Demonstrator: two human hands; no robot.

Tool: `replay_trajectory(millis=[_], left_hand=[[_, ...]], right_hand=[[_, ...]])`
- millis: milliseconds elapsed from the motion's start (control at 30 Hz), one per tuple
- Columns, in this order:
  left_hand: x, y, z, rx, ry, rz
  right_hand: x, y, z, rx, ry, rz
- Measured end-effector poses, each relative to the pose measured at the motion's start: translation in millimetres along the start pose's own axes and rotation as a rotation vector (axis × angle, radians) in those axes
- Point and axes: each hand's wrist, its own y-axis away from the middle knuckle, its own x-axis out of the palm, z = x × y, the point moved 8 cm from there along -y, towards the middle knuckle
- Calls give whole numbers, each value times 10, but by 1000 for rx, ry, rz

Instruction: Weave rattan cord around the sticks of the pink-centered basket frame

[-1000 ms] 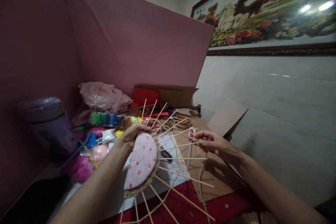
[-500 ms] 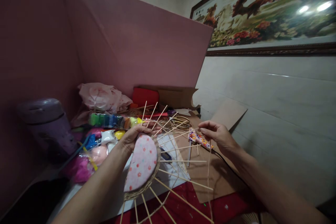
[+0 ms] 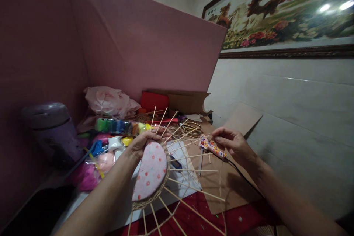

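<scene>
Lettering: three small dark marks at the upper left of one framed horse picture, too small to read.

Item, one: half-disc panel, padded, white cloth with coral-red spots, curved edge bound in woven cord. From that edge fan about fourteen thin wooden sticks; a further cord line crosses the lower ones.

Hands, two. Left hand: clamped on the panel's upper end, thumb in front, fingers spread behind among the upper sticks. The panel hangs tilted just below this hand, above the bench, which is red-covered. Right hand: thumb and forefinger pinched together on a thin strand of cord, which trails downward; it stands to the right of the panel, apart from it, near the stick tips.

Beneath and about: one glue gun, multicoloured pattern, black lead, on brown cardboard, just beside the right hand; one pink plastic bag, crumpled; one lidded purple container; several clear packets of coloured material, uncounted.
</scene>
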Motion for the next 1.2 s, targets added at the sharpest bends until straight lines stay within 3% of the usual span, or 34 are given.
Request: replay_trajectory(millis=[167, 367, 667, 833, 1033, 1200], left_hand=[[-3, -3, -13, 29, 6, 13], [-1, 3, -24, 36, -12, 19], [0, -6, -16, 30, -1, 22], [32, 26, -29, 36, 7, -24], [89, 49, -38, 35, 35, -18], [68, 47, -38, 39, 32, -45]], right_hand=[[3, 48, -39, 36, 27, 85], [55, 111, -309, 180, 62, 260], [3, 95, -642, 256, -139, 186], [218, 213, -833, 305, -20, 312], [446, 356, -761, 248, 84, 371], [510, 390, -767, 221, 100, 431]])
